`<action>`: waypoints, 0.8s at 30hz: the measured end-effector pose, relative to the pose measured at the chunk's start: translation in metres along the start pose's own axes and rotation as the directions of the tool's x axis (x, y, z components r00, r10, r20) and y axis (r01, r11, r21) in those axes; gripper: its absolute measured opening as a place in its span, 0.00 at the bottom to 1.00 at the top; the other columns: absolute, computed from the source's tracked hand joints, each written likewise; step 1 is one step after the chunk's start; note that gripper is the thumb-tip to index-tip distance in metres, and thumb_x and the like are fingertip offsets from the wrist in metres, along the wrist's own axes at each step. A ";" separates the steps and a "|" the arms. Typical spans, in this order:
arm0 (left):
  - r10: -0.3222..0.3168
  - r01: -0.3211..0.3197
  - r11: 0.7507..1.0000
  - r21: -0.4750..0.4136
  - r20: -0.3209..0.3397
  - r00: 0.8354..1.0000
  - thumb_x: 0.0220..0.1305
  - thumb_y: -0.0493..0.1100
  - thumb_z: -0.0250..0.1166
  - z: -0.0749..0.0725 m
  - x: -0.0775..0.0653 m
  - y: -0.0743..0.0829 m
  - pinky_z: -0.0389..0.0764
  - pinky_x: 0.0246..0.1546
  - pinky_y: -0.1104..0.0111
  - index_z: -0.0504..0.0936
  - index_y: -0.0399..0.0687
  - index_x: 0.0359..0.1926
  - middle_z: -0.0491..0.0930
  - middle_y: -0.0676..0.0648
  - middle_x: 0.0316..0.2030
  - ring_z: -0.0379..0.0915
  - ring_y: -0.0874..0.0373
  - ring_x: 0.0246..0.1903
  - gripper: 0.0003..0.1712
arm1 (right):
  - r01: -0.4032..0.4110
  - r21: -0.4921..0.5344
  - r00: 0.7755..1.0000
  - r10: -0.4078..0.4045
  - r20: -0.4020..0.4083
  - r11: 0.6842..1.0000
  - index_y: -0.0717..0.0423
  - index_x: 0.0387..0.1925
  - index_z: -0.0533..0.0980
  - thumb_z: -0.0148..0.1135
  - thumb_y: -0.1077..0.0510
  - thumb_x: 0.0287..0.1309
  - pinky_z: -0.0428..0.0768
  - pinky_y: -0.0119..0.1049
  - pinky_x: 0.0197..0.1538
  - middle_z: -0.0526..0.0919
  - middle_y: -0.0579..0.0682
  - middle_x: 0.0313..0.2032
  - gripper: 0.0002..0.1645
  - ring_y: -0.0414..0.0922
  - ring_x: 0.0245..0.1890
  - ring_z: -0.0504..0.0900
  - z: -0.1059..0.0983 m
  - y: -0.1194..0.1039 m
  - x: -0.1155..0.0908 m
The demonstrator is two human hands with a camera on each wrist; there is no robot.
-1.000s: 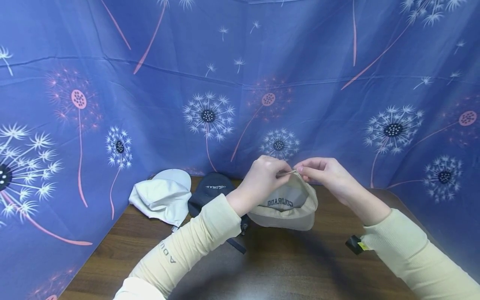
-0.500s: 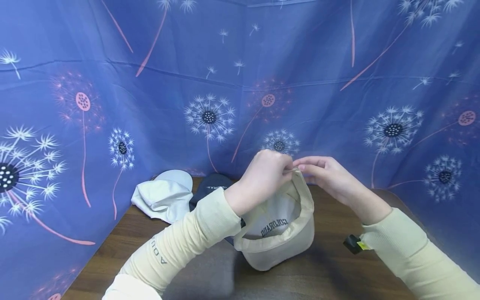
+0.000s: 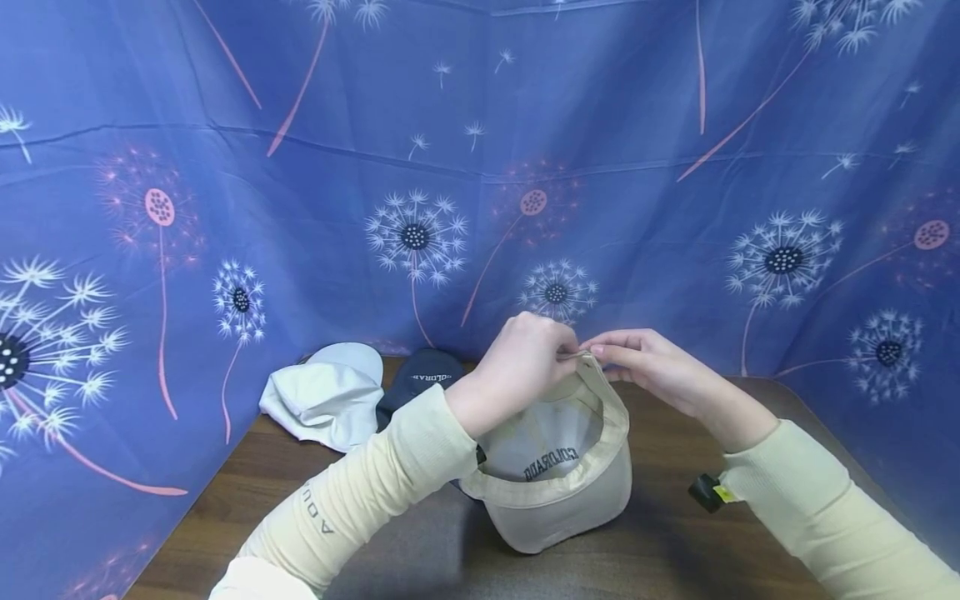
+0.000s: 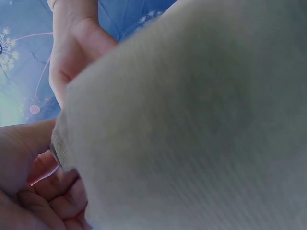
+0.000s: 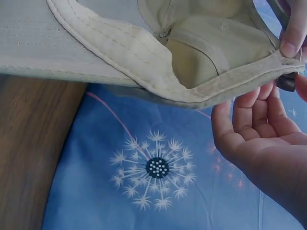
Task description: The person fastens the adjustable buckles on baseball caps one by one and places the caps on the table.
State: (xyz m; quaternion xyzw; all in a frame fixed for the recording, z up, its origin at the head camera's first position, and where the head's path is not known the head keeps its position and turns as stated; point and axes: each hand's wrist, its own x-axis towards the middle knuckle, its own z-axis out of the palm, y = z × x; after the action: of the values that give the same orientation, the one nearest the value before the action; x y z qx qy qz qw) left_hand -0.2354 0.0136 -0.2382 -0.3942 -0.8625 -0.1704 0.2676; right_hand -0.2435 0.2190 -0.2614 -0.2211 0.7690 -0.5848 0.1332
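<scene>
We look down on a brown wood-grain table (image 3: 667,500), its far right corner rounded. Behind it and along both sides hangs a blue cloth (image 3: 622,108), lightly creased, printed with white dandelions around dark centres and with pink heads on long pink stems. Shadows darken the wood below the hands, and a paler sheen lies toward the near edge.

Over the table, right of the middle, we see the beige cap (image 3: 566,421), its inside facing us and its brim downward; we cannot tell whether the brim touches the wood. The left hand (image 3: 525,354) pinches the back of the band, fingers bent. The right hand (image 3: 652,367) pinches just beside it, between thumb and fingertips, its other fingers loosely curled.

At the far left of the table lies the white cap (image 3: 322,400), crumpled, with the dark cap (image 3: 427,368) just beside it, partly behind the left sleeve (image 3: 375,483).
</scene>
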 end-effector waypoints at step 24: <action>0.010 -0.012 0.999 -0.036 -0.060 0.998 0.51 0.37 0.62 0.001 -0.004 -0.004 0.74 0.30 0.78 0.84 0.52 0.24 0.81 0.57 0.22 0.75 0.67 0.23 0.06 | 0.005 0.181 1.000 0.000 -0.031 0.984 0.55 0.38 0.77 0.50 0.57 0.61 0.75 0.35 0.45 0.80 0.46 0.39 0.10 0.41 0.42 0.77 0.008 -0.001 0.001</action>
State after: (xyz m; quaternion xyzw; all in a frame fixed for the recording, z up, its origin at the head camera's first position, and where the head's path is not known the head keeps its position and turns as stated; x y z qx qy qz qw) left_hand -0.2365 0.0089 -0.2418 -0.3984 -0.8487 -0.1965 0.2869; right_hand -0.2401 0.2111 -0.2623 -0.2000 0.7145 -0.6556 0.1402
